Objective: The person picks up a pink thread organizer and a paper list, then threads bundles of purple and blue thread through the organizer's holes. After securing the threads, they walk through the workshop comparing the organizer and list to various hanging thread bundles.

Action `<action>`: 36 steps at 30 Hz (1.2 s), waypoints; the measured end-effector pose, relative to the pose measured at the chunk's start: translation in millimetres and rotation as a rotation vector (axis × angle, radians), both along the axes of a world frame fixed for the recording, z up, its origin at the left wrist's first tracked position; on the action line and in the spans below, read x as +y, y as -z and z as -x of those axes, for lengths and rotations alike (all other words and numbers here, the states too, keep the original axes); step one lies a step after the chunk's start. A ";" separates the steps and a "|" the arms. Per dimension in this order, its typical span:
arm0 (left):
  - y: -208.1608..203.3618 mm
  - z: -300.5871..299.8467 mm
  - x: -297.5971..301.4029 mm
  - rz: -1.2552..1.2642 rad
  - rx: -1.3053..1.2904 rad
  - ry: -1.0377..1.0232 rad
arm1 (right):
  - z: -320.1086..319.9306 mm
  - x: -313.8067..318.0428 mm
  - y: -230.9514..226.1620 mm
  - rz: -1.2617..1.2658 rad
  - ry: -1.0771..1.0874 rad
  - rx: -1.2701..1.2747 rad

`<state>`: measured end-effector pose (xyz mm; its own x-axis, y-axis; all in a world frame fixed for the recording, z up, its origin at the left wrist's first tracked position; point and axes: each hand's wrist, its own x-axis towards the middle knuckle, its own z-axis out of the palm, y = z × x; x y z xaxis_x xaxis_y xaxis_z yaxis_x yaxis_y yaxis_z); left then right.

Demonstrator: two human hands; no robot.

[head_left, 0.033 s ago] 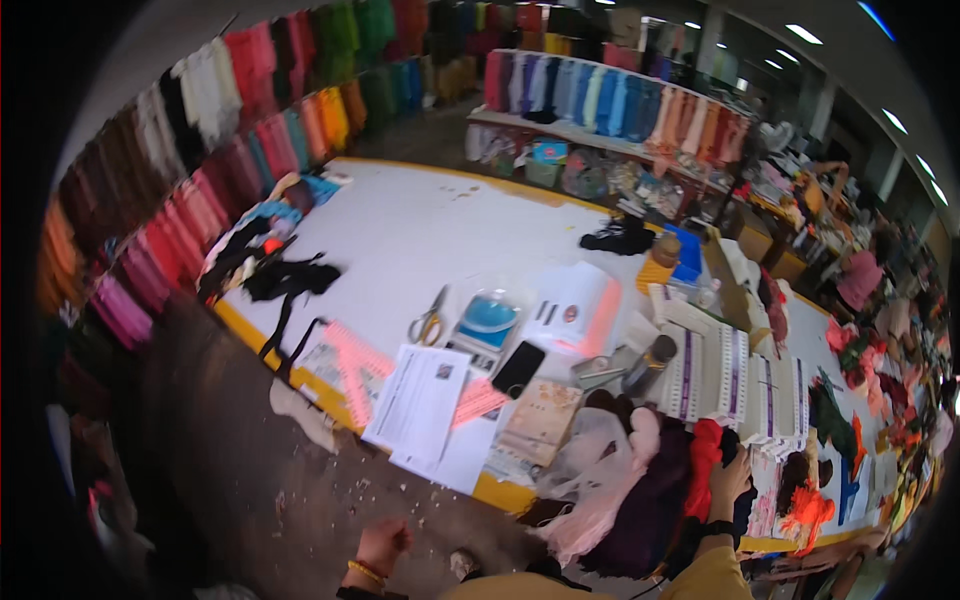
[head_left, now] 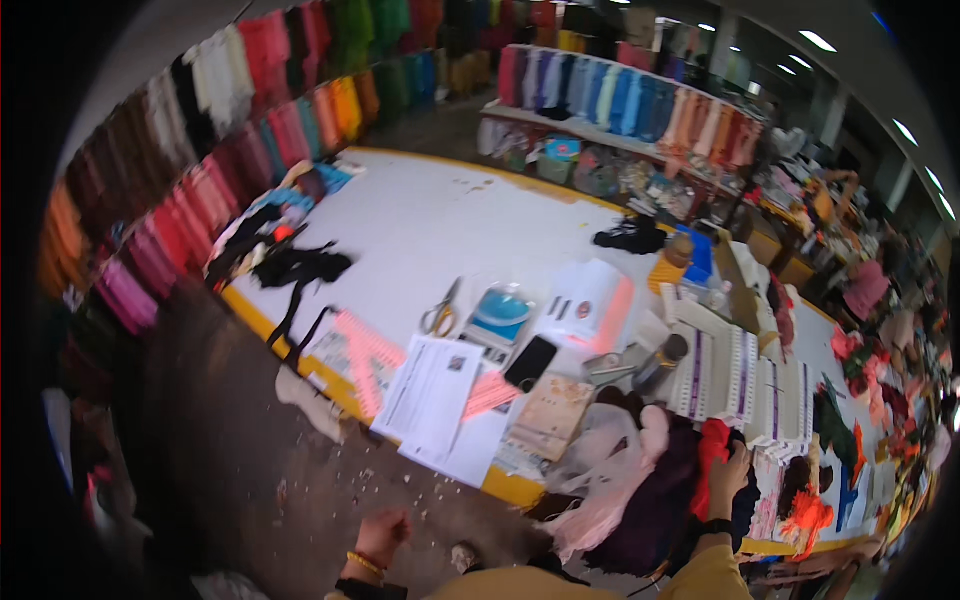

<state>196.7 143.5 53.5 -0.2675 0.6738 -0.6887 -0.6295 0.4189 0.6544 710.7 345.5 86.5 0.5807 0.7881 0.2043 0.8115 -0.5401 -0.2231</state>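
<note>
Right hand (head_left: 729, 478) lies against red textile bundle (head_left: 711, 447), long axis pointing toward desk's (head_left: 512, 486) near edge; grip indeterminable. Left hand (head_left: 383, 535) curled, grip likewise indeterminable.

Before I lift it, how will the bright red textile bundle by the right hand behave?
The bright red textile bundle looks floppy, given its slumped, rounded shape. It probably won't roll, sitting between the dark purple textile bundle and the right hand. Lifting may drag that purple neighbour.
</note>
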 end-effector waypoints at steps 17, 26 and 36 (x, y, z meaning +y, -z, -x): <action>-0.3 178.2 -148.4 0.027 0.100 -0.686 | 527.7 24.3 36.5 0.098 -1.323 0.659; 4.1 289.1 -121.9 0.102 0.058 -0.822 | 670.8 114.2 134.2 0.409 -1.109 0.319; -27.9 441.1 -33.9 0.192 0.062 -0.713 | 735.5 180.5 123.2 0.683 -0.748 -0.052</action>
<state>-244.5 109.6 81.4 -0.6375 0.1911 -0.7463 -0.7558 0.0324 0.6539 -24.8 526.0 -36.7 -0.1067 0.9036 -0.4149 0.9936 0.1120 -0.0116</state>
